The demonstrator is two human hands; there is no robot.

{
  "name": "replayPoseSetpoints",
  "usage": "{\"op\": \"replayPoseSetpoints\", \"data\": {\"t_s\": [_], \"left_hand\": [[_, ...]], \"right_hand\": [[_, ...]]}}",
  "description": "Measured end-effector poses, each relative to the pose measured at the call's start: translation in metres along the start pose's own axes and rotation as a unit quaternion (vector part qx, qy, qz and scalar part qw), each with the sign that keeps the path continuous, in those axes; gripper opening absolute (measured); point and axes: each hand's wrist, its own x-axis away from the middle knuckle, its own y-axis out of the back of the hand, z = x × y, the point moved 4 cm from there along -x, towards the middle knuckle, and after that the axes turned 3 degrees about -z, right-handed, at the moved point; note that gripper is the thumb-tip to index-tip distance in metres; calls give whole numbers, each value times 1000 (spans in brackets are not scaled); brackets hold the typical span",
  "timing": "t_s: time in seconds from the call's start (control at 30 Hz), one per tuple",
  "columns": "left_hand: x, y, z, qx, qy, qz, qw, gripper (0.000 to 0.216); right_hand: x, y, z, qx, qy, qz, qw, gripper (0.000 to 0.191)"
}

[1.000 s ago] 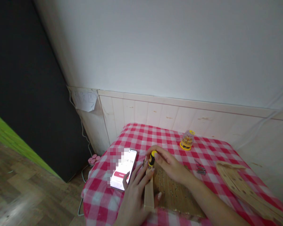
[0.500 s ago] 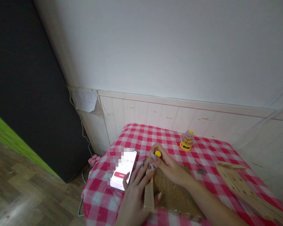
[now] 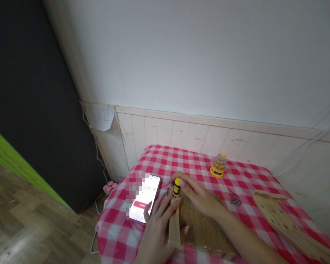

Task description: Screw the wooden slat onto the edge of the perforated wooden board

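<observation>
Phone (image 3: 142, 195) lies on checked cloth (image 3: 118, 234); paper (image 3: 100, 119) on wall (image 3: 195, 58).

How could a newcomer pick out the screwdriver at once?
On the red checked tablecloth, find the holed wooden board with a pale wooden strip along its left side. The screwdriver is at the strip's far end, held by the right hand. Unlike the yellow-based clear container, it is slim, banded yellow and black.

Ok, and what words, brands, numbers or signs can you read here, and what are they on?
"04:55": on the phone screen; anything left of it is pixelated.
Red button on that screen: label too small to read.
White paper sheet: marks too faint to read.
</observation>
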Motion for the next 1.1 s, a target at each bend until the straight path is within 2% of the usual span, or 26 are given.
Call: {"op": "replayPoseSetpoints", "data": {"t_s": [0.17, 0.3, 0.5, 0.63, 0.8, 1.0, 1.1], "left_hand": [[2, -3, 3, -4, 2, 3, 1000, 65], [2, -4, 4, -8, -9, -6, 1000, 62], [1, -2, 2, -4, -1, 8, 1000, 66], [1, -2, 2, -1, 0, 15, 1000, 66], [1, -2, 2, 0, -5, 7, 1000, 68], [-1, -1, 1, 0, 1, 10, 1000, 67], [-1, 1, 0, 1, 2, 11, 1000, 67]], "right_hand": [[-2, 0, 3, 1, 65, -2, 998, 36], [-1, -2, 0, -52, 54, -21, 997, 29], [2, -5, -8, -117, -16, 4, 993, 36], [2, -4, -11, -65, -29, -17, 997, 37], [2, -7, -13, -129, -31, -34, 991, 55], [-1, 1, -5, -5, -2, -27, 1000, 46], [-2, 0, -1, -16, 16, -10, 1000, 41]]}}
